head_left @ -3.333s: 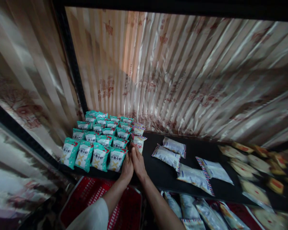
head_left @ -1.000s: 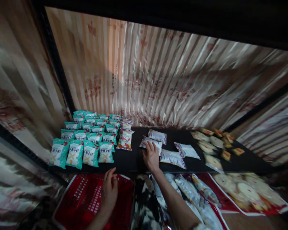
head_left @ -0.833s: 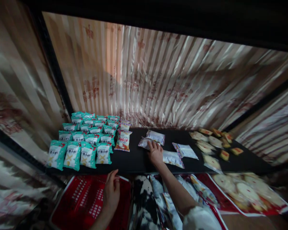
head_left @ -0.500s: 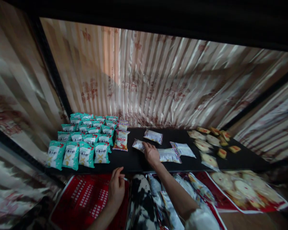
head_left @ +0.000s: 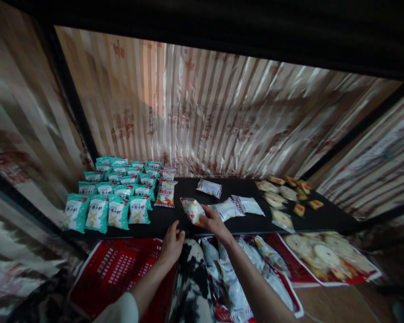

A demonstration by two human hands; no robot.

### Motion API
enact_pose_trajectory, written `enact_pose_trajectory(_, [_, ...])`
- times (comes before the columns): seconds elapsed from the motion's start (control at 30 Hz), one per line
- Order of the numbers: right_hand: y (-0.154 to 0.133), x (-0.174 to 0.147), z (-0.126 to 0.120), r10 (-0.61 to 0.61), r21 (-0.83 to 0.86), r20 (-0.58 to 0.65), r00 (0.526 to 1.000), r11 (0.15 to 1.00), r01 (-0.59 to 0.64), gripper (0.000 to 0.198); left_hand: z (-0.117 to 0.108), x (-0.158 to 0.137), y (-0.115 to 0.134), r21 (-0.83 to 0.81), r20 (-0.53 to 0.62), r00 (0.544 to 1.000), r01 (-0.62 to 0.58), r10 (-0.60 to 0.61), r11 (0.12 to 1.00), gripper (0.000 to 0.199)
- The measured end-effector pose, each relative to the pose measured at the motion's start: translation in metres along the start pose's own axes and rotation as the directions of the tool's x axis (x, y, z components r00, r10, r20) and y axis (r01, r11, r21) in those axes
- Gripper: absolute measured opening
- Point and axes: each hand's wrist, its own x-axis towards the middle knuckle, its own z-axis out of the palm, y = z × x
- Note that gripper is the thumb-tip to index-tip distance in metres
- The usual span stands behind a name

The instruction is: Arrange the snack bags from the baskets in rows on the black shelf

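Observation:
My right hand point(head_left: 216, 225) grips a snack bag point(head_left: 191, 211) by its right end, holding it tilted up above the black shelf point(head_left: 168, 224) with its printed face showing. My left hand point(head_left: 173, 246) is at the shelf's front edge, fingers loosely apart and nothing in them, just left of that bag and not touching it. A matching bag with red print point(head_left: 165, 194) stands at the front of a row to the left. Behind and right of my right hand lie a white bag point(head_left: 209, 188), another bag point(head_left: 229, 208) and a third bag point(head_left: 252, 205).
Rows of teal snack bags point(head_left: 118, 211) fill the shelf's left end. Round pale packets point(head_left: 283, 219) and small yellow pastries point(head_left: 299, 209) lie on the right. Below are a red basket point(head_left: 121, 287), a basket of snack bags point(head_left: 234, 287) and another basket of packets point(head_left: 326, 255).
My right hand has lifted the bag off the shelf, brought it nearer and turned its printed side into view. My left hand has risen toward it. The view has shifted slightly.

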Motion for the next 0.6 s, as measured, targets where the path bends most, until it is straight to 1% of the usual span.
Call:
enact_pose_trajectory(0.07, [-0.008,-0.011,0.003,0.074,0.209,0.088,0.993,0.974,-0.091,0.041,0.005,0.004,-0.002,-0.073,0.016,0.998,0.056,-0.055,0.996,0.046])
enact_pose_trajectory(0.1, [-0.011,-0.017,0.005,0.107,0.281,0.128,0.986,0.950,-0.140,0.041,0.006,0.005,-0.003,-0.115,0.024,0.997,0.078,-0.076,0.990,0.050])
enact_pose_trajectory(0.2, [-0.020,-0.029,0.012,0.167,0.388,0.223,0.961,0.889,-0.244,0.040,0.005,0.007,-0.006,-0.239,0.057,0.992,0.127,-0.116,0.963,0.060])
enact_pose_trajectory(0.3, [-0.021,-0.036,0.020,0.186,0.412,0.275,0.943,0.864,-0.291,0.040,-0.002,0.004,-0.003,-0.372,0.096,0.990,0.128,-0.099,0.919,0.062])
enact_pose_trajectory(0.4, [-0.019,-0.039,0.029,0.197,0.368,0.289,0.937,0.881,-0.298,0.042,-0.011,0.000,0.005,-0.476,0.101,0.992,0.117,-0.078,0.872,0.059])
enact_pose_trajectory(0.5, [-0.016,-0.041,0.036,0.168,0.310,0.287,0.943,0.915,-0.257,0.048,-0.018,-0.001,0.010,-0.500,0.075,0.994,0.109,-0.082,0.859,0.052])
enact_pose_trajectory(0.6, [-0.015,-0.042,0.043,0.130,0.305,0.283,0.950,0.927,-0.217,0.057,-0.024,0.002,0.007,-0.464,0.011,0.996,0.082,-0.087,0.882,0.047])
